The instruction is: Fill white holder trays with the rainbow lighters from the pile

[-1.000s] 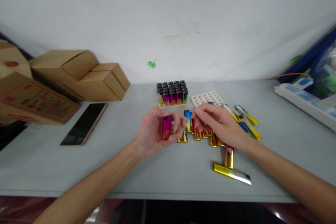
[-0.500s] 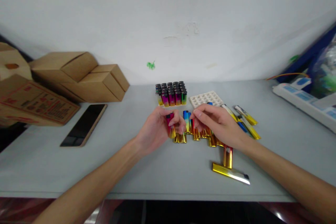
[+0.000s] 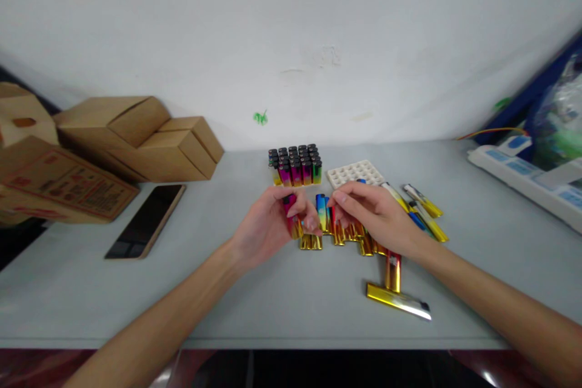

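My left hand point(image 3: 266, 224) is curled around an upright magenta-and-gold lighter point(image 3: 292, 218), its dark top showing by the thumb. Just to the right, my right hand point(image 3: 375, 209) has thumb and forefinger pinched together; whatever is between them is too small or hidden to make out. Below and between both hands lie several shiny lighters with gold ends, among them a blue one point(image 3: 321, 209); my right hand covers part of this group. Nearer the front edge, a red-and-gold lighter point(image 3: 393, 273) touches a gold-and-silver lighter point(image 3: 396, 301).
A block of upright black-topped lighters point(image 3: 295, 168) stands near the wall, beside a white tray with holes point(image 3: 339, 177). More lighters point(image 3: 427, 218) lie right. Cardboard boxes point(image 3: 136, 139) and a phone point(image 3: 145, 221) occupy the left of the grey table point(image 3: 254, 309); a power strip point(image 3: 522, 176) sits far right.
The view has shifted slightly. Both hands keep nearly the same pose, with the lighter still in my left hand.
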The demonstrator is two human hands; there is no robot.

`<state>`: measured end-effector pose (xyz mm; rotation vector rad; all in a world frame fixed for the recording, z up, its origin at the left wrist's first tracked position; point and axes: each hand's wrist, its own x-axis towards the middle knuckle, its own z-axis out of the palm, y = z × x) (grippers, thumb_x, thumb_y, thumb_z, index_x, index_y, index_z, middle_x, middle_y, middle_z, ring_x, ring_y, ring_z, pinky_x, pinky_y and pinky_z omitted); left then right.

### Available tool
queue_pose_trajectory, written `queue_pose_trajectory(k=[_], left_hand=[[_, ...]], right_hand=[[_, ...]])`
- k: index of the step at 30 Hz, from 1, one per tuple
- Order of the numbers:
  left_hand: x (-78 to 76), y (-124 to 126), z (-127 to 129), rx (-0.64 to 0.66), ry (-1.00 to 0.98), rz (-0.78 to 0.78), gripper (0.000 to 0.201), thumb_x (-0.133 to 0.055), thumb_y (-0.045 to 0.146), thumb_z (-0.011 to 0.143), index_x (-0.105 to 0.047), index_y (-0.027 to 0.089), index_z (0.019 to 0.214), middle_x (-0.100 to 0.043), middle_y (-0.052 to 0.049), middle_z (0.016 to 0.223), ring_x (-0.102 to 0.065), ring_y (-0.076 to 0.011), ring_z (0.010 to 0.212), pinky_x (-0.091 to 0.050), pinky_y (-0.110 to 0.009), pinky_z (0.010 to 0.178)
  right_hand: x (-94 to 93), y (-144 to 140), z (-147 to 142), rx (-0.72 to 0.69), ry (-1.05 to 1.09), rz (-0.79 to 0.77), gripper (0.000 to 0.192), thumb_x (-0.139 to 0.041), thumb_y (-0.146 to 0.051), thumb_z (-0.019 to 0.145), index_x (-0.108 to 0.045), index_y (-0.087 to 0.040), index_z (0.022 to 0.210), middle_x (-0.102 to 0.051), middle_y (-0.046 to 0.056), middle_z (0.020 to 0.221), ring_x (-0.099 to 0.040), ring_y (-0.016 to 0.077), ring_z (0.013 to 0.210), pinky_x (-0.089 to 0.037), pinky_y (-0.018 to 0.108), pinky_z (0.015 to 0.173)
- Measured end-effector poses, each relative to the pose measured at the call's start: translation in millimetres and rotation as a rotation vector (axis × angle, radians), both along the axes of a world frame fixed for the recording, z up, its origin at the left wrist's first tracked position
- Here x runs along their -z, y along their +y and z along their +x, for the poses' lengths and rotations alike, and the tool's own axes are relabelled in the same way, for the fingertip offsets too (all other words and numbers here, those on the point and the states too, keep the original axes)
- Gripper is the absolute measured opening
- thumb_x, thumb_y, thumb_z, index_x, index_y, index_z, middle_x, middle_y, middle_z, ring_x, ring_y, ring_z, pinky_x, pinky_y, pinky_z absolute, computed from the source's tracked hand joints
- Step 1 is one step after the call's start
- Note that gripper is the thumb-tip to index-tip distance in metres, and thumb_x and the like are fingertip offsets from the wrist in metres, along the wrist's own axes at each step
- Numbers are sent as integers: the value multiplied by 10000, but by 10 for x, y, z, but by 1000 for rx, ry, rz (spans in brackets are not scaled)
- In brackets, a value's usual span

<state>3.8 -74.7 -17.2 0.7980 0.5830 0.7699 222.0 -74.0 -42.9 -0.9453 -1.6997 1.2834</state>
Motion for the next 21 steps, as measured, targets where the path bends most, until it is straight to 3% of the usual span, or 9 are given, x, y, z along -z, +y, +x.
queue_pose_trajectory(k=[5,10,16,21], left_hand=[[-3,-8,-29,27,-33,-13,404,-497,510,929,-451,206,667,-596,-69,708,-597,-222,731,-552,-394,758],[-7,-5,-42,68,-83,-12,324,-491,480,915,-469,208,739,-612,-74,753,-613,-242,751,-549,-383,656],[-5,11,-23,75,-50,-39,270,-480,427,931,-479,207,775,-517,-18,698,-420,-141,563,-388,-240,501],[7,7,-28,24,45,-6,377,-469,501,943,-526,176,760,-447,5,683,-327,-104,525,-304,-224,482]], right_hand=[[2,5,5,1,-9,12,328,-561,-504,1006,-650,-204,909,-643,0,746,-601,126,645,-500,258,600],[2,8,3,3,-25,28,340,-554,-511,1007,-646,-202,896,-642,4,743,-603,130,642,-499,256,593],[-9,0,-2,5,-33,33,327,-551,-487,1015,-646,-201,889,-641,3,750,-605,132,647,-494,256,599],[-29,-1,-5,2,-42,49,324,-543,-477,1021,-640,-204,876,-646,3,756,-610,134,651,-494,262,608]])
